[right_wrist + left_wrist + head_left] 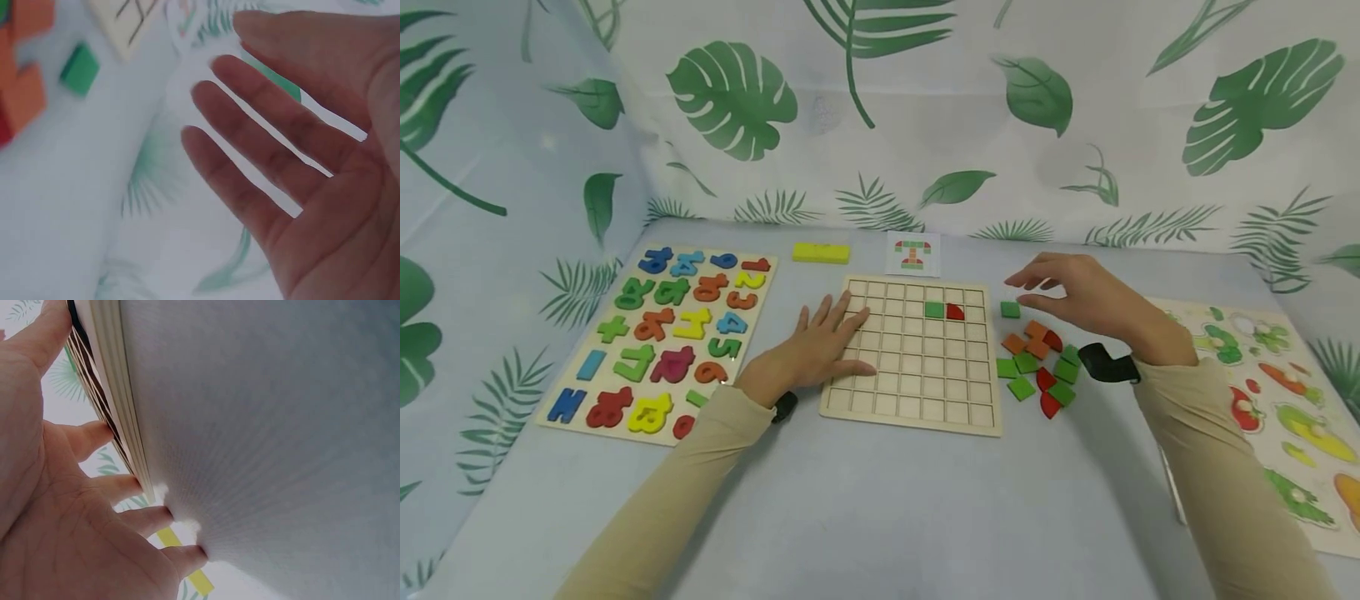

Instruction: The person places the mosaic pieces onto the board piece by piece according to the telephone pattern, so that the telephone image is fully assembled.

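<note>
A wooden grid board [912, 364] lies on the table. In its upper part sit a green square tile [934, 310] and, right beside it, a red quarter-circle tile [955, 312]. My left hand [811, 354] rests with spread fingers on the board's left edge; in the left wrist view two fingertips touch the tabletop past the board's rim [115, 381]. My right hand [1075, 296] hovers right of the board, fingers relaxed and holding nothing, near a lone green square tile [1011, 310]. The right wrist view shows that green tile apart from the fingers.
Loose red, orange and green tiles [1026, 362] lie right of the board. Behind it are a pattern card [913, 253] and a yellow block [821, 252]. A number puzzle board [597, 367] lies left, a vegetable puzzle board [1262, 337] right, partly under the right arm.
</note>
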Motion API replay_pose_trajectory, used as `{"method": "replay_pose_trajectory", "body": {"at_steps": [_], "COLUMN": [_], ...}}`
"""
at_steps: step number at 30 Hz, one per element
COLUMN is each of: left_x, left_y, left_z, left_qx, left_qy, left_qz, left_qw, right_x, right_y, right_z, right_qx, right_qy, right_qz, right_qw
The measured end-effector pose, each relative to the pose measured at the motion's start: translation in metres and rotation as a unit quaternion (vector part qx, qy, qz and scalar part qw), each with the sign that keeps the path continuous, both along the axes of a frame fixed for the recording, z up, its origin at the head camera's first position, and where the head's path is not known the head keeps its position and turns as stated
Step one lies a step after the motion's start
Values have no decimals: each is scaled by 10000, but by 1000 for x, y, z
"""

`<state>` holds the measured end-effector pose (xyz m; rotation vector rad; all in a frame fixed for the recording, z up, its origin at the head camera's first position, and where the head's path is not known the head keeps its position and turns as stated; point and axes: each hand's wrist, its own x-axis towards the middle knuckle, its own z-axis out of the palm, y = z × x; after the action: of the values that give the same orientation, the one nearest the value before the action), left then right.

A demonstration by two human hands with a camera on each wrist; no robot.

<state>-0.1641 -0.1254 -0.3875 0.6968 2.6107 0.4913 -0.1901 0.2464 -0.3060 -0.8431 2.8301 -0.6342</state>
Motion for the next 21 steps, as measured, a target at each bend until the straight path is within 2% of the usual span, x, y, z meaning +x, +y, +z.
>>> {"method": "replay_pose_trajectory", "body": {"at_steps": [5,11,15,21], "left_x": [-1,-2,-2,-3], "left_y": [0,-1,-1,0], "left_z": [-3,-5,-5,-6], "left_qx": [-5,10,25,20], "left_qy": [13,25,37,6], "left_qz": [9,20,6,-15], "left_qw": [10000,10000,10000,10000], "right_x": [9,16,18,15], "right_y": [28,50,58,61], "right_z": [-2,-21,-33,-42], "right_qx": [314,614,504,312], "right_qy": [-246,-750,-993,-1008], "right_qz": [-151,-167,-158,-24], "right_qw": [9991,9951,9937,9944]}}
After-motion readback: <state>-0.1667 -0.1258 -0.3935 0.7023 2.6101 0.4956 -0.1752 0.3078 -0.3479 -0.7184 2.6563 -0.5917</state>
